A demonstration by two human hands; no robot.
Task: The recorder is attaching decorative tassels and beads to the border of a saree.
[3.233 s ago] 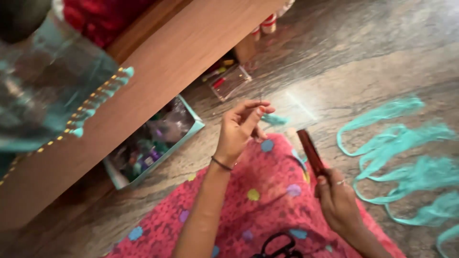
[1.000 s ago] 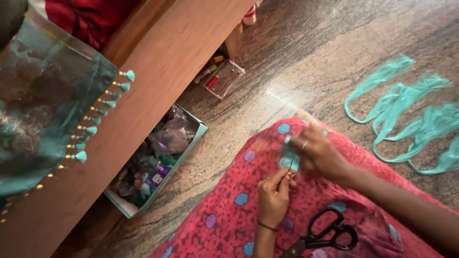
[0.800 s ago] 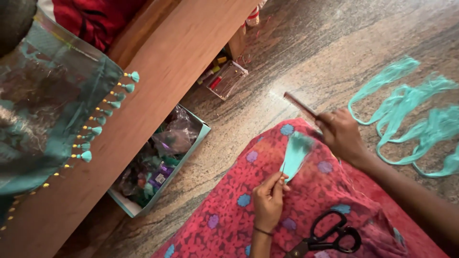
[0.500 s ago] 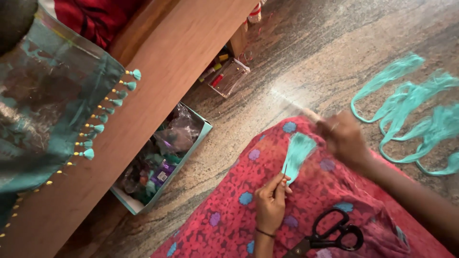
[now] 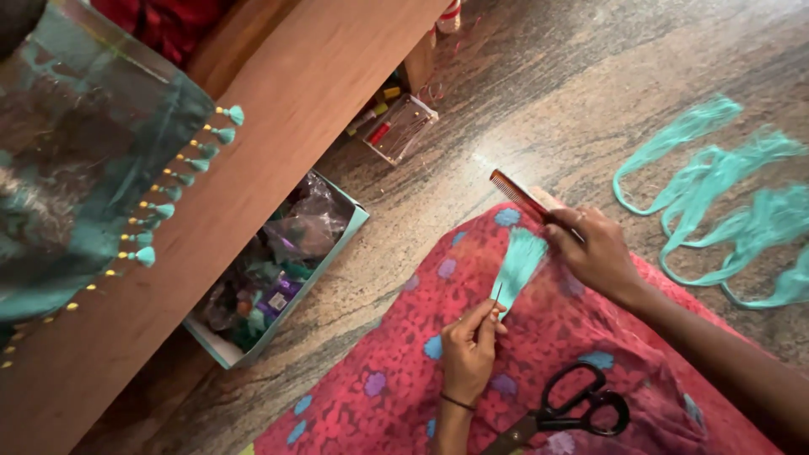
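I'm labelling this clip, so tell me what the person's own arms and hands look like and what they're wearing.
Both forearms are bare, with no sleeves in view. The left hand has a thin dark bracelet round the wrist. The right hand wears a small ring on one finger. No gloves or watch.

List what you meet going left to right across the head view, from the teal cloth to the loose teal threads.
Teal cloth → open box → left hand → tassel → right hand → loose threads.
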